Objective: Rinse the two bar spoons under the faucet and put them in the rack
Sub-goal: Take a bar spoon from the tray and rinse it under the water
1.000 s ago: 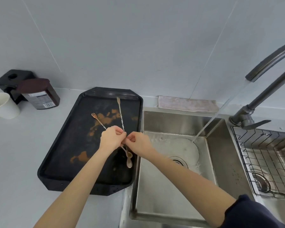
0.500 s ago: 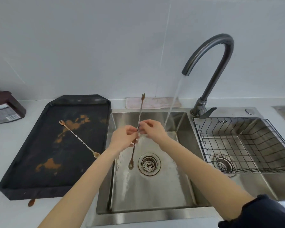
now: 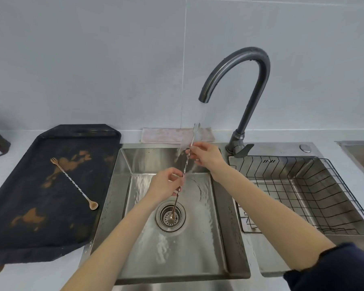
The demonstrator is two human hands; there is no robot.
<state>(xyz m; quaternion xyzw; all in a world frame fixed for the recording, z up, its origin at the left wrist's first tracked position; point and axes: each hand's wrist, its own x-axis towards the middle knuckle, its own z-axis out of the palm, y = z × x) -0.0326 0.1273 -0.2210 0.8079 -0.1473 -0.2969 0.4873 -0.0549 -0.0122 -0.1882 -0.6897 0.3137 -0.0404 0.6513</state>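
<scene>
Far left: black rectangular tray [image 3: 51, 248], brown-stained, carrying one twisted-stem metal bar spoon [image 3: 76, 185]. Centre, over steel sink basin [image 3: 223, 227]: second twisted bar spoon [image 3: 184, 171], near-upright, bowl down above drain, left hand [image 3: 166, 183] grip pinching lower stem, right hand [image 3: 206, 153] grip pinching upper stem under dark gooseneck faucet [image 3: 246, 80]. Right: black wire rack [image 3: 303, 185].

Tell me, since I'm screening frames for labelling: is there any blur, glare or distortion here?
Head view: wide-angle bending curves the counter edge and black tray; soft glare on the sink floor; the water stream and the bar spoon held between left hand and right hand look slightly smeared; lighting is even, with faint shadows.
</scene>
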